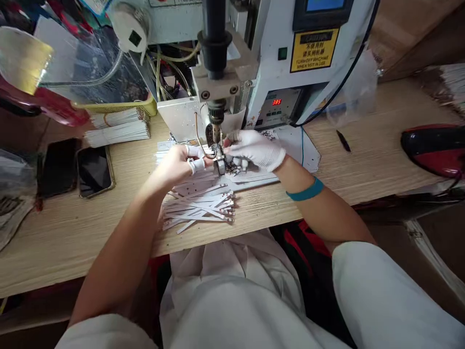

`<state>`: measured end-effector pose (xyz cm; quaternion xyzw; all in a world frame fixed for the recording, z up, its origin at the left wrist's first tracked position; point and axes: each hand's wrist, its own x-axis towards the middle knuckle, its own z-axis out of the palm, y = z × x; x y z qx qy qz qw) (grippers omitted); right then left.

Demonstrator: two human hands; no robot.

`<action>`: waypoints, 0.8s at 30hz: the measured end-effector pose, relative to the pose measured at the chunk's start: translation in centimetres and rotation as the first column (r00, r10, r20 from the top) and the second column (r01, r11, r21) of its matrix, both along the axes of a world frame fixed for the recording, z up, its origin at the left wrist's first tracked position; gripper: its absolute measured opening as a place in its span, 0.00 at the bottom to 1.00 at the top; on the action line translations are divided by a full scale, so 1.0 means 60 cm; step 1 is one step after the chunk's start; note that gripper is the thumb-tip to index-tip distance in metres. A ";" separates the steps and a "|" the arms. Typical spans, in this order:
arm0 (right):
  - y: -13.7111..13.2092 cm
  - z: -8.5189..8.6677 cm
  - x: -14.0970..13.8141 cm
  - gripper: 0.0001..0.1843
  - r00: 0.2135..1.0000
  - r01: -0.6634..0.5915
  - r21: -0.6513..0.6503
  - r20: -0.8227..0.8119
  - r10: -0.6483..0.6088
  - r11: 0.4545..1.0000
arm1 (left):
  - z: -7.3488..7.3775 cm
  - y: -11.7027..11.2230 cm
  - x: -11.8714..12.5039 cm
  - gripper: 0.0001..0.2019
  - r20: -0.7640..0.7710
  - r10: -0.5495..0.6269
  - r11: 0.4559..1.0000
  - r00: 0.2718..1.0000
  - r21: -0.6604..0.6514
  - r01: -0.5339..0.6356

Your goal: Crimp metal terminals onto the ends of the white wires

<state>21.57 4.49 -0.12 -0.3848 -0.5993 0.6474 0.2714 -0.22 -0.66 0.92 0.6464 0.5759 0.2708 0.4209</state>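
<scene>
My left hand, with white covers on two fingers, is closed at the left of the machine's working tip. A white strip shows between its fingertips, partly hidden by them. From the right, my right hand in a white glove reaches to the same tip; its fingers are curled together, and whatever they hold is too small to make out. Small dark metal pieces lie below the gloved fingers. A loose pile of flat white strips with metal bits at their right ends lies in front, near the table edge.
The white machine stands over the work, its red display reading 385. Bundled strips and two phones lie to the left, by a yellow basket. A black pointed piece and a red-and-black object lie right.
</scene>
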 end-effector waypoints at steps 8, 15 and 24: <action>0.024 0.009 0.046 0.06 0.930 -0.090 0.427 0.360 -0.078 0.900 | 0.016 -0.037 -0.014 0.12 -0.356 -0.188 0.982 0.916 -0.037 0.187; 0.032 -0.015 0.052 0.06 0.859 -0.412 0.545 0.498 0.114 0.730 | -0.007 -0.039 0.005 0.11 -0.677 -0.120 0.955 0.726 0.122 0.272; 0.020 -0.008 0.039 0.04 0.838 -0.409 0.607 0.545 0.017 0.682 | -0.008 -0.024 -0.012 0.11 -0.658 -0.046 0.943 0.752 0.220 0.250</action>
